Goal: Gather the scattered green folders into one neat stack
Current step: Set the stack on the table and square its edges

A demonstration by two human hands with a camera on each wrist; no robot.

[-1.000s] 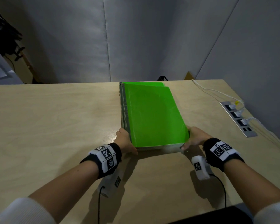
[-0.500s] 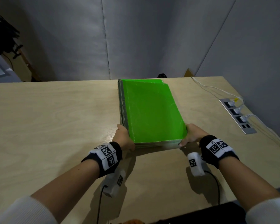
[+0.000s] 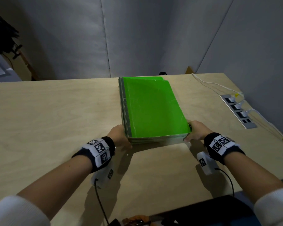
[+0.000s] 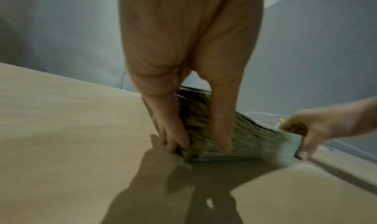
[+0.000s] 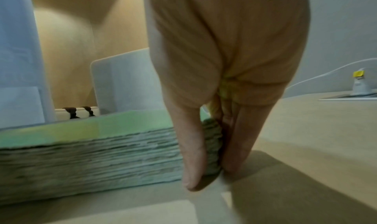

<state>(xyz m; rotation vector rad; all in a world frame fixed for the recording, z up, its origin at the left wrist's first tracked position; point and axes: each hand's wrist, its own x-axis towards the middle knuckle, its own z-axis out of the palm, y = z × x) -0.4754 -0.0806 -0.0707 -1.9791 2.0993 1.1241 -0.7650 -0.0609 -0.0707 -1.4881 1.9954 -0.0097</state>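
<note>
A thick stack of green folders [image 3: 153, 108] lies flat on the wooden table [image 3: 55, 119], right of centre; the top folder sits slightly short of the one under it at the far end. My left hand [image 3: 119, 136] is at the stack's near left corner, fingers straight along the left side and thumb against the near edge [image 4: 200, 147]. My right hand [image 3: 194, 131] brackets the near right corner the same way [image 5: 212, 174]. The layered folder edges [image 5: 91, 155] fill the right wrist view. Both wrist views are blurred.
A recessed power strip [image 3: 238, 110] with white plugs and cables [image 3: 219, 87] sits in the table at the right. Grey panel walls stand close behind the table's far edge. A dark object [image 3: 203, 209] lies at the near edge.
Both hands and the stack's near edge have shifted slightly away from me. The hands stay on the same two near corners.
</note>
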